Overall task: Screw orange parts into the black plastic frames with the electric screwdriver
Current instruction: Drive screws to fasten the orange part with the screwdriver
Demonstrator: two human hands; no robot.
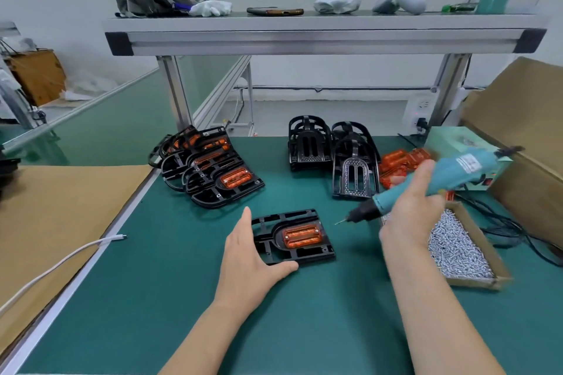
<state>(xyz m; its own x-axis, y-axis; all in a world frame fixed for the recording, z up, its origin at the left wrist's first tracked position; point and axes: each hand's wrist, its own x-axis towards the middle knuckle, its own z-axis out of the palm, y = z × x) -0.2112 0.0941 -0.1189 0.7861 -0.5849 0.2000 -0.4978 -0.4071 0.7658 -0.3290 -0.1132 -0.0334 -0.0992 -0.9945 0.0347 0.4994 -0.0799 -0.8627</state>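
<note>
Head view: a frame (pixel 304 254) lies flat on the green mat (pixel 182 283) in front of the person, with an orange part (pixel 301 235) seated in its middle. The left hand (pixel 249 256) rests against the frame's near left corner. Its fingers run straight along the left edge and its thumb is spread along the near edge, so it is bracing the frame, not gripping it.

Right of the frame, the right hand (pixel 411 210) is wrapped round the blue screwdriver (pixel 438 181). The tool is tilted, with its bit pointing down-left toward the frame. The tip hangs just beside the frame's right edge, clear of it.

Further right of the frame, behind that hand, sits a box of screws (pixel 475 283). Beyond the frame to the left is a stack of frames with orange parts fitted (pixel 210 167). Beyond it to the right stand bare frames (pixel 332 155), with loose orange parts (pixel 399 166) just beside them. Well left of the frame, a white cable (pixel 61 265) trails across the bench.
</note>
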